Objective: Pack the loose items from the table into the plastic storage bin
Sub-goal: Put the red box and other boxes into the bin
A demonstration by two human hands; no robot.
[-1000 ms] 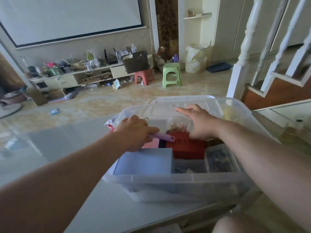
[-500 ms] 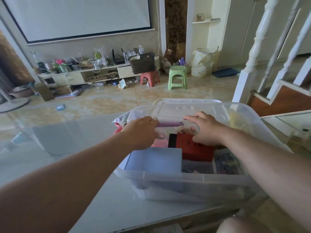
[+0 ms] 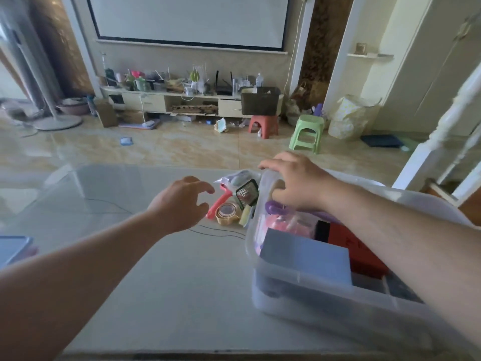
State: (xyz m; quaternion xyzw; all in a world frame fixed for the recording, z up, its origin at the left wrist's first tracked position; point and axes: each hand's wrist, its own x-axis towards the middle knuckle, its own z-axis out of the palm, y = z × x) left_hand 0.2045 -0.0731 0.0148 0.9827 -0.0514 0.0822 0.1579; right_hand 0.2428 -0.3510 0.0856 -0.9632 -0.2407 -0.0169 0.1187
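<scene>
A clear plastic storage bin (image 3: 250, 246) stands on the right of the pale table (image 3: 156, 277). Inside it lie a blue box (image 3: 304, 256), a red box (image 3: 359, 256), pink things and a purple tool (image 3: 273, 207). My right hand (image 3: 296, 183) lies over the bin's far left corner, fingers spread on the rim, the purple tool just under the palm. Loose items sit left of the bin: a tape roll (image 3: 228, 213), a pink handle (image 3: 218, 201), a small black mesh basket (image 3: 247, 195), a plastic bag (image 3: 239, 177). My left hand (image 3: 179, 204) hovers beside them, empty, fingers loosely curled.
A thin black cable (image 3: 216, 230) runs across the table toward the bin. A blue-edged flat thing (image 3: 13, 248) lies at the table's left edge. Beyond the table are tiled floor, a green stool (image 3: 307, 131), a red stool (image 3: 263, 125) and stair rails (image 3: 442, 142) on the right.
My left hand let go of the purple tool, now in the bin, and moved left out of the bin toward the loose items. The view swung left; my right hand shifted to the bin's corner.
</scene>
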